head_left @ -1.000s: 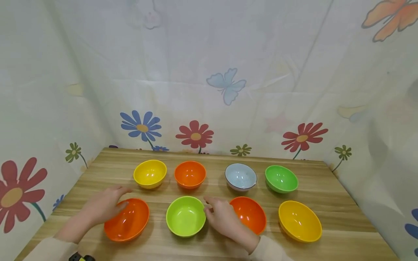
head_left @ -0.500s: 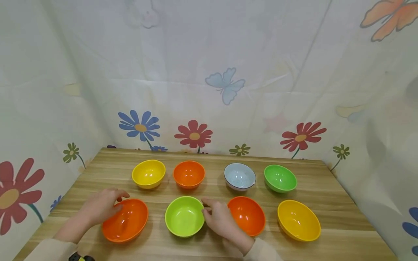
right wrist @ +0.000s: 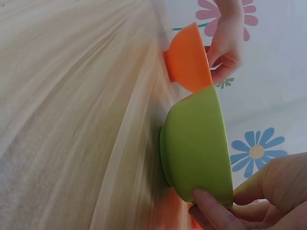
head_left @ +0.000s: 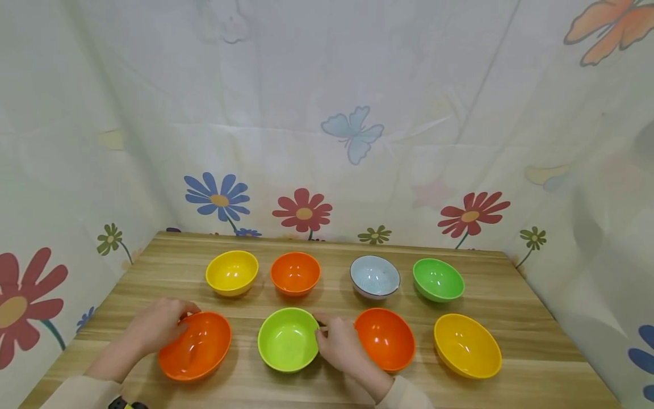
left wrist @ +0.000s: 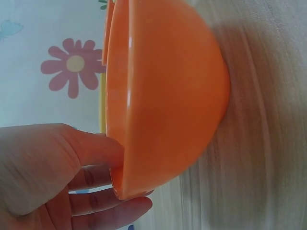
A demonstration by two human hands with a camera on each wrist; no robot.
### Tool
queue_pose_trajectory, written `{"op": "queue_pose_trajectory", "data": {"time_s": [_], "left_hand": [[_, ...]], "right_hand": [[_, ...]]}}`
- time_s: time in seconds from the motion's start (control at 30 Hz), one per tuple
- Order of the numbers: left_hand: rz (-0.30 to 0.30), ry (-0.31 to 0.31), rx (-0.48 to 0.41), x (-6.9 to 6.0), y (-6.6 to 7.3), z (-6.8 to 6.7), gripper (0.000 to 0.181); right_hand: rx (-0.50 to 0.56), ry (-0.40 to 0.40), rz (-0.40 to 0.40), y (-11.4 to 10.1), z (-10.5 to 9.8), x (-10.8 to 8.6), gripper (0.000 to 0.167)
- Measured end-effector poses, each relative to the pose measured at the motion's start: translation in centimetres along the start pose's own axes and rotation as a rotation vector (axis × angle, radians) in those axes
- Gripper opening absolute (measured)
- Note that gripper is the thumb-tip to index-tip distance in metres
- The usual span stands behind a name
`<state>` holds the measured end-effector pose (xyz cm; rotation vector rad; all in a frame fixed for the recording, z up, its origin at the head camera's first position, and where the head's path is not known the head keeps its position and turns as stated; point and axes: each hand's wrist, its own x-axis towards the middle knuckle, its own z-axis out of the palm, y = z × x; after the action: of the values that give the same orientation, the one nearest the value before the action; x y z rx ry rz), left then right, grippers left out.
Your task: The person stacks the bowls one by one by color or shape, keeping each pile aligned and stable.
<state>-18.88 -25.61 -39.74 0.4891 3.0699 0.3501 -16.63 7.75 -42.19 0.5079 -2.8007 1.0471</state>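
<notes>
Over a wood-grain tabletop [head_left: 250,389], a person's left hand [head_left: 159,326] pinches the far-left rim of the orange bowl [head_left: 201,349] at front left, thumb inside, fingers outside. The right hand [head_left: 341,342], slanting in from the near right, pinches the right rim of the neighbouring lime-green bowl [head_left: 288,341], beside a red-orange bowl [head_left: 389,341].

On the wooden table [head_left: 286,393], round bowls stand in two rows, left to right: behind, a yellow bowl [head_left: 232,274], small orange bowl [head_left: 295,274], pale-blue bowl [head_left: 375,276] and green bowl [head_left: 438,280]; in front, a large orange bowl [head_left: 201,349], lime-green bowl [head_left: 287,341], red-orange bowl [head_left: 386,339] and amber bowl [head_left: 467,345]. The right hand [head_left: 341,342] is at the lime-green bowl's right edge.
</notes>
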Motion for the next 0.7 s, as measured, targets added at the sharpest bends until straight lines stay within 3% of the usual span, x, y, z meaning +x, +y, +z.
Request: {"op": "queue_pose_trajectory", "data": {"time_s": [0.7], "left_hand": [[-0.025,-0.034,-0.039,0.28,0.13,-0.11,0.019]], "right_hand": [[0.112,-0.033,0.045,-0.03,-0.09,0.20,0.031]]}}
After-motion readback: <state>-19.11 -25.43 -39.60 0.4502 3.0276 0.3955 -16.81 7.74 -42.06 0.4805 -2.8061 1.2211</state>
